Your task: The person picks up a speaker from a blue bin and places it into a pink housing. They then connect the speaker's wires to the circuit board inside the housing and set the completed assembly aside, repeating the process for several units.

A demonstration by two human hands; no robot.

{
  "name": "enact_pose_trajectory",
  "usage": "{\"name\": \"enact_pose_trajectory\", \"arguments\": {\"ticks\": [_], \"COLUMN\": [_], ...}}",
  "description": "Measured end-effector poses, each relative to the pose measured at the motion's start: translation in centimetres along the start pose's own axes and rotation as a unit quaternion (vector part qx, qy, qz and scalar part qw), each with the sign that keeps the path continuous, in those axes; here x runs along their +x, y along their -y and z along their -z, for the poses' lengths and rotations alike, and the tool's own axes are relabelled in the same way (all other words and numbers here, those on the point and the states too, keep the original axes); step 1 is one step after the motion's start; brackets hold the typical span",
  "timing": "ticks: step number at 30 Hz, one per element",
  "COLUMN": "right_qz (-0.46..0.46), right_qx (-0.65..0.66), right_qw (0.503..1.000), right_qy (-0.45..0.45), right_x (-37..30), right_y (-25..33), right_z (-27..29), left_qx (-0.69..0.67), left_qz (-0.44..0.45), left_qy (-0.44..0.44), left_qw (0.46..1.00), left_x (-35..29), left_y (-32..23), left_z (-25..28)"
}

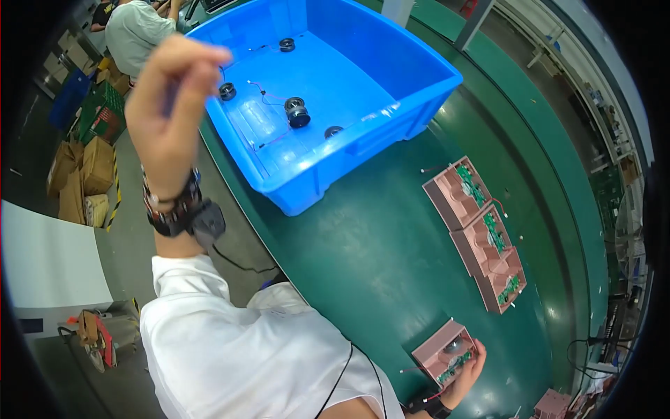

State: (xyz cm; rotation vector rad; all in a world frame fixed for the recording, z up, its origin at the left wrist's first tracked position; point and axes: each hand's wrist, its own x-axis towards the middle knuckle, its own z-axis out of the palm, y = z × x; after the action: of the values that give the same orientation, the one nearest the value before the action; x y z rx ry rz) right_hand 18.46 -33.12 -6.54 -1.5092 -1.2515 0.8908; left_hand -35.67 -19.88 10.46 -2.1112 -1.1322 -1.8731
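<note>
My left hand point(171, 105) is raised at the upper left, over the near-left rim of a blue plastic bin point(293, 178). Its thumb and fingertips come together in a pinch; what they hold, if anything, I cannot make out. Inside the bin lie several black round parts with thin wires, like small speakers point(297, 112). One such part point(227, 91) sits just below my left fingertips. At the lower right, my right hand point(466, 376) grips the side of an open pink plastic case point(434, 347). That case contains a green circuit board point(455, 366) and a dark round part point(455, 345).
Three more open pink cases point(481, 234) with green boards stand in a row on the green table point(370, 258). Cardboard boxes point(98, 167) are on the floor at left. Another person point(136, 35) is at the far left. A cable point(241, 265) trails from my left wrist.
</note>
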Motion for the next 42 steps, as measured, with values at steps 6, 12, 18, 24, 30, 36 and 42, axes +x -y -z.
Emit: {"name": "enact_pose_trajectory", "arguments": {"ticks": [6,12,18,24,30,36,42], "right_qz": [-0.056,-0.188,-0.165,-0.15,-0.154,-0.154,-0.15], "right_qx": [-0.065,-0.159,-0.131,-0.166,-0.197,-0.196,-0.144], "right_qw": [0.995,0.961,0.945,0.937,0.925,0.925,0.921], "right_qy": [-0.053,-0.125,-0.251,-0.268,-0.286,-0.288,-0.328], "right_x": [-0.7,-0.8,-0.4,0.1,-0.7,0.0,-0.3], "right_y": [1.5,0.8,-2.3,-3.4,-2.2,-2.3,0.5], "right_z": [-0.9,0.9,2.3,2.9,2.8,2.0,0.6], "left_qx": [0.166,0.333,0.209,0.226,0.321,0.326,0.219], "left_qz": [0.068,0.08,0.177,0.108,-0.019,-0.072,0.04], "left_qy": [0.043,0.583,0.757,0.845,0.804,0.806,0.865], "left_qw": [0.983,0.737,0.593,0.473,0.5,0.49,0.45], "left_x": [9.8,9.8,5.2,1.8,1.2,0.1,1.2], "left_y": [6.4,16.7,18.7,19.4,19.5,19.1,19.5], "left_z": [1.1,-3.3,-8.2,-9.4,-8.4,-8.6,-10.4]}}
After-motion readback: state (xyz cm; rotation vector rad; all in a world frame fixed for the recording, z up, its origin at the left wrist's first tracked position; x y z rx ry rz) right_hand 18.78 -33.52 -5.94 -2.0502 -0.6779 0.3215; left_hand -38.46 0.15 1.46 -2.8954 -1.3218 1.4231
